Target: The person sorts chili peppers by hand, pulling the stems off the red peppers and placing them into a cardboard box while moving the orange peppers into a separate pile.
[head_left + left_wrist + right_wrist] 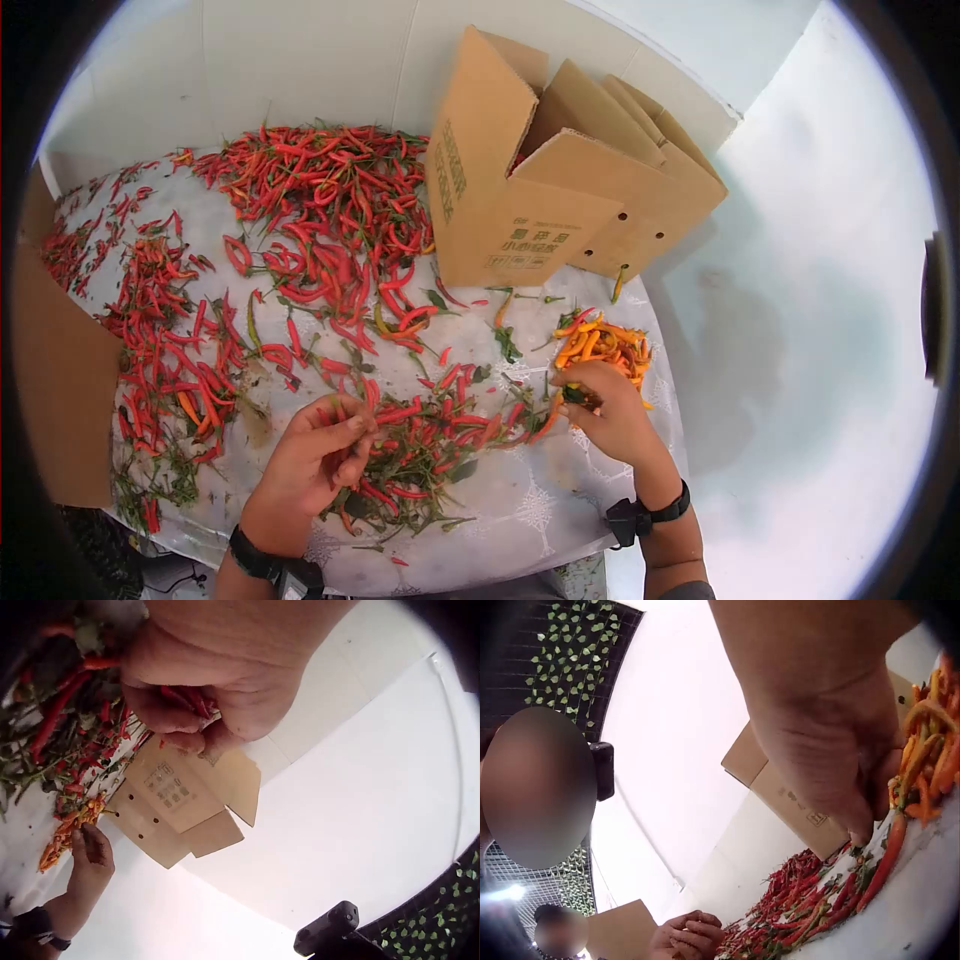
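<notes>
My left hand (pixel 318 450) is above the near edge of a heap of picked-over red chili peppers (pixel 400 412) and green stems. Its curled fingers grip red chili peppers (pixel 187 699), partly hidden by the palm in the left wrist view. My right hand (pixel 612 415) is low at the near side of a small pile of orange chili peppers (pixel 610 345), thumb and fingers bent. Its fingertips (pixel 860 836) are close to a green stem at the pile's edge; I cannot tell whether they pinch anything.
A cardboard box (pixel 540 215) with raised flaps stands at the back right, beside a large mound of red chilies (pixel 320 180). More red chilies (pixel 170 350) lie scattered on the left. Another cardboard panel (pixel 62 380) borders the left side of the patterned tablecloth (pixel 520 535).
</notes>
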`<move>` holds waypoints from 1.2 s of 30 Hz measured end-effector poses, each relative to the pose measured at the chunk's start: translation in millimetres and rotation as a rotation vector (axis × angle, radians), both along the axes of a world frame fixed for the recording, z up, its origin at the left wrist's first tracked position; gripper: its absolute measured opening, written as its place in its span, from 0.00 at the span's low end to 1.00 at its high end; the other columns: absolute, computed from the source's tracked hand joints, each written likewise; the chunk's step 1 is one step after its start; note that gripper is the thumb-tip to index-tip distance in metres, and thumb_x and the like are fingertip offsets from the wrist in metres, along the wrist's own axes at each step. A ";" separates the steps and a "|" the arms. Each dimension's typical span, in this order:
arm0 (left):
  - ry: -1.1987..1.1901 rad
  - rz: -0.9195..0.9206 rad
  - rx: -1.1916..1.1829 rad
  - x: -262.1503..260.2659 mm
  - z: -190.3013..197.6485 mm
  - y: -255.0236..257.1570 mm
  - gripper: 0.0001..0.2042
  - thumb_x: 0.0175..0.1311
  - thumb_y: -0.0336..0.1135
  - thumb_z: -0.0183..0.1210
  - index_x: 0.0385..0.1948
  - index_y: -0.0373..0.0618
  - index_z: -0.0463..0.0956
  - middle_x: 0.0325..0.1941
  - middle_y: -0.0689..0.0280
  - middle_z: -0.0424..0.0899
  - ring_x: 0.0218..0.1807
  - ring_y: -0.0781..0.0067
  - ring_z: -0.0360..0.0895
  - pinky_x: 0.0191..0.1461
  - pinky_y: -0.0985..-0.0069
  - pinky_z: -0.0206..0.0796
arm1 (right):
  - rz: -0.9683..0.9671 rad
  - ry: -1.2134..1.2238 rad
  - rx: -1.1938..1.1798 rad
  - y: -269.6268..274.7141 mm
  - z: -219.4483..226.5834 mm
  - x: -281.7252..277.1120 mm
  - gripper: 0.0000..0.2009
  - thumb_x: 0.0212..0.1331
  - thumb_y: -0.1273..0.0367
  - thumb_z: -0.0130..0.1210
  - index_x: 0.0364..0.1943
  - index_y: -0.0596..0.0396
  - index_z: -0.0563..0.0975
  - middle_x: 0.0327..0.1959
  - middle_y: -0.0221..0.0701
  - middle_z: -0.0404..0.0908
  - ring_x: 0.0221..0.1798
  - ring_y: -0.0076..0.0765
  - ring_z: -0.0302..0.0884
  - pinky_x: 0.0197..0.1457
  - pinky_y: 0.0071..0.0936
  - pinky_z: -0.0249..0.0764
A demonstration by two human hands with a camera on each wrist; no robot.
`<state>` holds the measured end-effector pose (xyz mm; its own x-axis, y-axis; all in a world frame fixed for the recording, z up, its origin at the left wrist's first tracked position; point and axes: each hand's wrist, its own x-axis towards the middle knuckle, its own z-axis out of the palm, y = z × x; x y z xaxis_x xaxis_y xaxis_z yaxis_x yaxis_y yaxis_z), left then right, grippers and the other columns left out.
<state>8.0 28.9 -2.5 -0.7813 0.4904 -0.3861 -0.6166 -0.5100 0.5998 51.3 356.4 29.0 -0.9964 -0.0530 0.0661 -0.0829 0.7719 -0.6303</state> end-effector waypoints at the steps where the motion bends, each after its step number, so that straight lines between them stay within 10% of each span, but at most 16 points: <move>1: -0.011 0.008 -0.006 -0.3 -0.9 -1.0 0.03 0.60 0.28 0.54 0.32 0.40 0.71 0.25 0.64 0.75 0.16 0.82 0.65 0.14 0.87 0.50 | 0.011 0.015 0.154 1.0 -0.7 3.6 0.12 0.45 0.77 0.60 0.36 0.56 0.77 0.38 0.33 0.76 0.34 0.37 0.77 0.38 0.28 0.73; 13: -0.049 0.029 -0.030 -4.2 -5.4 -2.5 0.03 0.59 0.28 0.54 0.32 0.43 0.71 0.22 0.67 0.74 0.15 0.83 0.64 0.15 0.88 0.49 | 0.097 0.040 0.521 -4.5 -6.1 17.1 0.07 0.43 0.71 0.61 0.28 0.53 0.77 0.27 0.35 0.74 0.36 0.44 0.73 0.38 0.35 0.70; 28: 0.006 0.017 0.031 -7.5 -10.0 -8.4 0.02 0.59 0.28 0.54 0.32 0.43 0.71 0.23 0.68 0.73 0.15 0.83 0.62 0.14 0.86 0.47 | 0.354 0.004 0.095 -55.9 -25.5 -26.2 0.11 0.47 0.73 0.57 0.38 0.56 0.76 0.32 0.38 0.77 0.37 0.45 0.76 0.42 0.36 0.72; 36: -0.033 0.023 0.041 -8.5 -3.4 -9.7 0.02 0.59 0.28 0.53 0.32 0.44 0.71 0.23 0.67 0.74 0.14 0.83 0.62 0.14 0.87 0.48 | 0.064 -0.044 -0.067 -34.4 -11.7 -20.7 0.07 0.51 0.77 0.58 0.36 0.59 0.77 0.31 0.31 0.79 0.30 0.23 0.77 0.36 0.20 0.73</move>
